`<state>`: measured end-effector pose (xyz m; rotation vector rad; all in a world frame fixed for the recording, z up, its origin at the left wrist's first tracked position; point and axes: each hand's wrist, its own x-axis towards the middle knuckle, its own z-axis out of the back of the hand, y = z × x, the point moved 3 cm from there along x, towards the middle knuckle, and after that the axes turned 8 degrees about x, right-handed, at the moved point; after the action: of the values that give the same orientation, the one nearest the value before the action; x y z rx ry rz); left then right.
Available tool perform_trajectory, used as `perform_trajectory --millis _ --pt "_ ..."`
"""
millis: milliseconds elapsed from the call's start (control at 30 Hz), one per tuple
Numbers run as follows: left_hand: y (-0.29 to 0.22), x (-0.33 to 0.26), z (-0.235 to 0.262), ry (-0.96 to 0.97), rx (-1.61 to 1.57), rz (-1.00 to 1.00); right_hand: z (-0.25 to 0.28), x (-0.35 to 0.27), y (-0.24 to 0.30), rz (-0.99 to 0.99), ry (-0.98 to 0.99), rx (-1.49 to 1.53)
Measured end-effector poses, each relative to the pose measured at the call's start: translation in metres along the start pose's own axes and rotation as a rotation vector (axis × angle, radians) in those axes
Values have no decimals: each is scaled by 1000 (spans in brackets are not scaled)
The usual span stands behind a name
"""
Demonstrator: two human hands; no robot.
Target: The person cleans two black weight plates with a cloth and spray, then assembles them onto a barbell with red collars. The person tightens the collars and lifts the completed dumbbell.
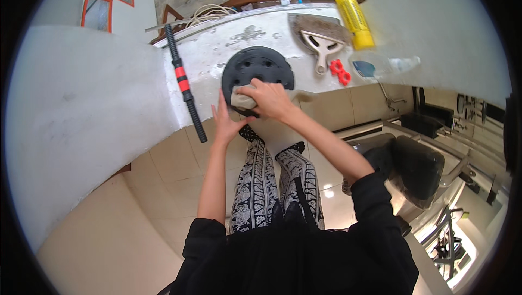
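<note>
A round black weight plate (260, 66) with several holes lies at the near edge of the white ledge. My left hand (229, 123) braces its near left rim, thumb and fingers spread along the edge. In my right hand (267, 98) is a bunched beige cloth (243, 101), pressed on the near part of the plate; a loose end of it trails out to the right. To the left lies a black dumbbell bar (185, 84) with a red middle. Two red star-shaped collar nuts (340, 72) lie right of the plate.
A dustpan (322, 42) and a yellow cylindrical container (354, 20) stand toward the ledge's far right. Near them lies a clear spray bottle (389, 67). A coiled pale cable (209, 13) is behind the ledge. Black-padded exercise equipment (416, 167) stands at right on the tiled floor.
</note>
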<state>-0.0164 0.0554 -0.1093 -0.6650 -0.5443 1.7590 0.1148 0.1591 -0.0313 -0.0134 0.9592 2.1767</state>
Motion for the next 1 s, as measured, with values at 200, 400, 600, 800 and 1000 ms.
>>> perform_trajectory --millis 200,400,600,800,1000 --pt "-2 -2 2 -17 -86 25 13 47 -24 -197 -658 95" --pt "5 -1 -4 25 -1 7 -28 21 15 161 -64 -46" --pt "-6 1 10 -7 -172 66 11 70 -16 -178 -611 44" --pt "10 -5 -6 48 -92 102 -19 40 18 171 -120 13" --pt "-3 1 8 0 -115 70 6 80 -21 -264 -628 33"
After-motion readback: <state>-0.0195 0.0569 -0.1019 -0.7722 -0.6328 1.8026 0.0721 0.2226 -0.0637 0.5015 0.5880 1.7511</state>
